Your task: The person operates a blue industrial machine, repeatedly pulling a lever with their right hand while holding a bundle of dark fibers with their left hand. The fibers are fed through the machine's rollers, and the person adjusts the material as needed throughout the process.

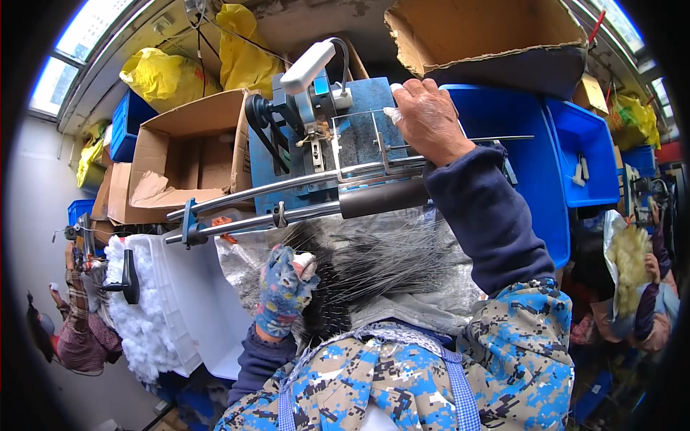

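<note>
My left hand [286,287], in a blue patterned glove with bare fingertips, is closed beside the bristles on my lap; what it holds, if anything, is hidden. A bundle of thin metal wires [402,255] with black bristles [323,294] lies across my lap on silvery sheeting [241,262]. My right hand [429,118], with white wrapping on the fingertips, curls over the far right part of a blue bench machine [359,90]. What its fingers grip there cannot be made out. Below it run two metal rails [266,190] and a dark roller sleeve [384,197].
A cardboard box [190,154] stands left of the machine. Blue bins [496,108] stand on the right, another large carton [489,36] behind. White fluffy fibre [144,309] sits beside a white tub [205,309]. Other people work at the far left [90,341] and far right [658,294].
</note>
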The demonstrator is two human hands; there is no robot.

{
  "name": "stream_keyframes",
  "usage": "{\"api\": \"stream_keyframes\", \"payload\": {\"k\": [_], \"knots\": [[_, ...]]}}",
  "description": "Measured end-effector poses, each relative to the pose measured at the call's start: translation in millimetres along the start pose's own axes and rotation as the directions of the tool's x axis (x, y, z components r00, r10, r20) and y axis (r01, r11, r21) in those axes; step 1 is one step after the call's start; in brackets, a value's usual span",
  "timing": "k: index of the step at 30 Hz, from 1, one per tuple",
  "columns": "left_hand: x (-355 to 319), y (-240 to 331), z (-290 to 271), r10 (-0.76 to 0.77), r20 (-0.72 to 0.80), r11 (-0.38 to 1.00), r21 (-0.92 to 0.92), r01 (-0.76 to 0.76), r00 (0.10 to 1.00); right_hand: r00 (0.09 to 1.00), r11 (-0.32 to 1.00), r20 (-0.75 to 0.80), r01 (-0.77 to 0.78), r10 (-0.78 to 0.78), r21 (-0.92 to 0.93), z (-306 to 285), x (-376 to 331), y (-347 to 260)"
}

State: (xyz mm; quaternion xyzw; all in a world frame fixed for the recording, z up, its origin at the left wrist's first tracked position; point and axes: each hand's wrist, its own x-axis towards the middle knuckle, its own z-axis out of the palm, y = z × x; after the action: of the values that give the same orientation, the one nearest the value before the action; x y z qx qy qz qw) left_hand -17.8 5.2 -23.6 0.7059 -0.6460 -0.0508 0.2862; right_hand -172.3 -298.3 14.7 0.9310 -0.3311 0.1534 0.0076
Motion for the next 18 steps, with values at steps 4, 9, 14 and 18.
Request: {"api": "stream_keyframes", "payload": {"k": [4, 9, 14, 18], "knots": [[7, 7, -6, 0.054, -0.007, 0.999, -0.005, -0.054, 0.999, 0.984, 0.988, 0.170, 0.069, -0.045, -0.137, 17, 0, 6], [-2, 3, -11, 0.015, -0.031, 1.000, 0.023, -0.015, 0.999, 0.986, 0.991, 0.116, 0.128, -0.123, -0.042, -10, -21, -2], [-3, -3, -4, 0.065, -0.103, 0.993, -0.088, -0.074, 0.993, 0.967, 0.949, 0.143, 0.167, -0.211, 0.268, -66, -100, -24], [10, 15, -6, 0.106, -0.086, 0.989, -0.098, -0.114, 0.991, 0.916, 0.856, 0.166, 0.259, -0.364, 0.449, -62, -118, -64]]}}
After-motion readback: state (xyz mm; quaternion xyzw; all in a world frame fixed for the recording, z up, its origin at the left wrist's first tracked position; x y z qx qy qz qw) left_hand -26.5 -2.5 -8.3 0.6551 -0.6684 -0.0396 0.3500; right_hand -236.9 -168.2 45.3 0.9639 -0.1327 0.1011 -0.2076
